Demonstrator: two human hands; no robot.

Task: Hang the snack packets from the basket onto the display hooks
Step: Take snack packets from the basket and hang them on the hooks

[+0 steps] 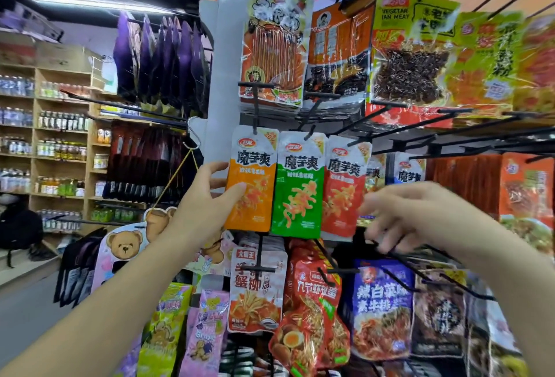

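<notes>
Your left grip [210,196] pinches the orange konjac packet [255,166] hung on the top-left hook [255,106], touching the green packet [297,184], while your right grip [420,214], blurred, fingers loose and empty, hovers near jutting black hooks [342,271].

Bright ceiling striplight, motion-blurred edges, wide-angle bending
</notes>
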